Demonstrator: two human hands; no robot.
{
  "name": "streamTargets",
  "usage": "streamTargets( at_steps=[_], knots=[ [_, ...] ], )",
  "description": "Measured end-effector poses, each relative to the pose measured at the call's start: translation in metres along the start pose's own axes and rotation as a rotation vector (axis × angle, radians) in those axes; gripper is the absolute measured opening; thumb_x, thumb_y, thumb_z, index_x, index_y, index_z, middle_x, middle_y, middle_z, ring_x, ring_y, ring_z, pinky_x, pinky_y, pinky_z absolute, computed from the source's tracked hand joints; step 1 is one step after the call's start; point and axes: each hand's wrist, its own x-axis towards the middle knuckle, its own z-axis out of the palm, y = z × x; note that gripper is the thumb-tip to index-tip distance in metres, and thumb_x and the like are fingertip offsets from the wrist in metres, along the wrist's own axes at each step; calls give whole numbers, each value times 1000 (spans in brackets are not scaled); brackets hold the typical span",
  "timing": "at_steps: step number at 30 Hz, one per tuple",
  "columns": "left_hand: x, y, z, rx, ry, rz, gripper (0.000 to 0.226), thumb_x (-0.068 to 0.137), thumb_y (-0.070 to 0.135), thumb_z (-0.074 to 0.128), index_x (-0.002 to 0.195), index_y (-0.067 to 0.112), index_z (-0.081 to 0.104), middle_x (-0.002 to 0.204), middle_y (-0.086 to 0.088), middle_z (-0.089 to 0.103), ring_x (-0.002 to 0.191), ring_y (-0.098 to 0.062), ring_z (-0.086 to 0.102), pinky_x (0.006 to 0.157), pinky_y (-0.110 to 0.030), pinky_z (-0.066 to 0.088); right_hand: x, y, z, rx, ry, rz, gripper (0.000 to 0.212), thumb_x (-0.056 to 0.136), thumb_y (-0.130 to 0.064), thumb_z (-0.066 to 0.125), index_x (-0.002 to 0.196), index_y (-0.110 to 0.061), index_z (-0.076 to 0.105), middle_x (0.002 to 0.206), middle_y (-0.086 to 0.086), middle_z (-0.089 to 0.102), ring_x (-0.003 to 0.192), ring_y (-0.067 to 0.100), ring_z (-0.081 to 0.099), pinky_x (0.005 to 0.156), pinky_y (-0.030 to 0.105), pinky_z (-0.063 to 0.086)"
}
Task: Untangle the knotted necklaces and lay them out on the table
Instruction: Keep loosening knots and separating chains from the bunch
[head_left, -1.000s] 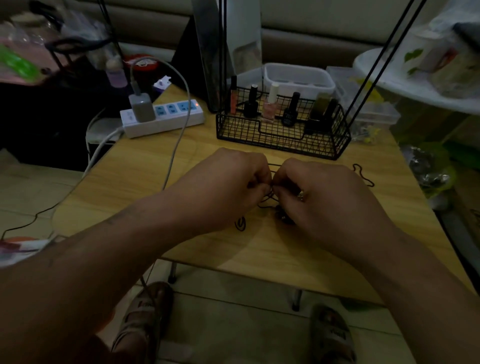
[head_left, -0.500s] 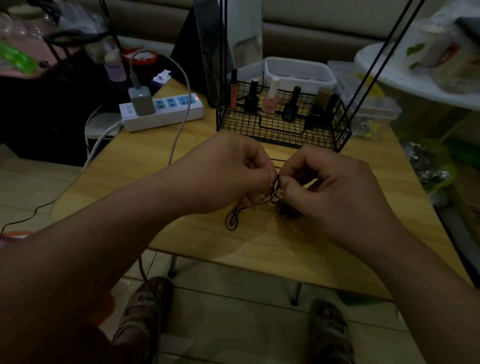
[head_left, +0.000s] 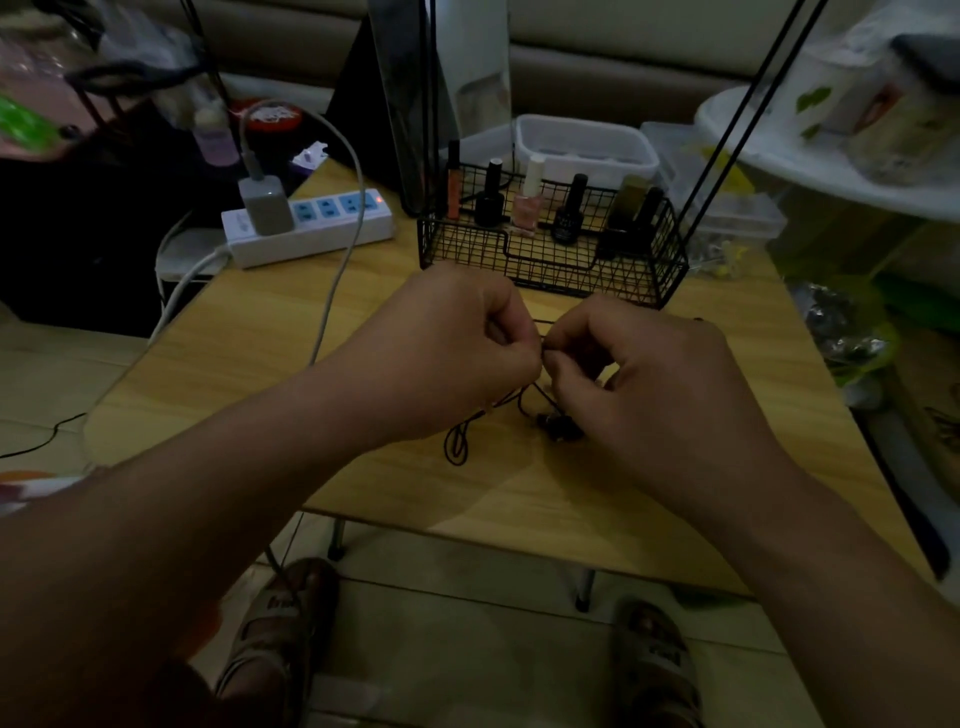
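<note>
Thin black necklace cords (head_left: 457, 441) are tangled together above the middle of the wooden table (head_left: 234, 353). My left hand (head_left: 457, 343) and my right hand (head_left: 639, 374) meet fingertip to fingertip, each pinching the cords at the knot between them. A loop of cord hangs down from my left hand onto the table. A small dark pendant or bead cluster (head_left: 558, 426) dangles just under my right hand. The knot itself is mostly hidden by my fingers.
A black wire basket (head_left: 550, 260) with nail polish bottles stands just behind my hands. A white power strip (head_left: 311, 228) with a charger and its cable (head_left: 332, 291) lies at the back left. Clear plastic boxes (head_left: 587, 145) sit behind the basket. My sandalled feet show below the table's front edge.
Both hands have lifted off the table with the cords and turned palms more inward. The hanging loop and the pendant have risen with them.
</note>
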Motion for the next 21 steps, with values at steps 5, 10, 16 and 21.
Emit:
streamTargets(
  at_steps=[5,10,16,21],
  knots=[
    [1,-5,7,119,67,55,13,87,20,76,77,25,69,68,12,67,67,0,65,53,-14,48,4,-5,3,-156,-15,-64,6,92,-28,69,94,-24,65,79,-8,65,70,14,62,61,41,55],
    [1,-5,4,19,68,13,10,88,19,75,80,21,70,67,6,70,62,-4,67,56,-25,57,6,-4,4,38,31,33,7,90,-24,72,89,-26,65,74,-13,65,66,5,64,58,37,55],
    [1,-5,-2,-104,-71,-6,8,92,16,70,84,17,72,71,-2,73,65,-16,71,66,-48,63,2,-4,2,177,17,83,9,87,-20,74,87,-24,67,74,-11,68,67,7,67,57,35,55],
    [2,-3,-6,-278,-109,-50,8,95,11,66,90,8,71,74,-5,71,69,-16,69,67,-35,63,1,-5,1,350,72,140,13,88,-10,76,83,-19,67,69,-9,65,62,5,63,50,14,44]
  ],
)
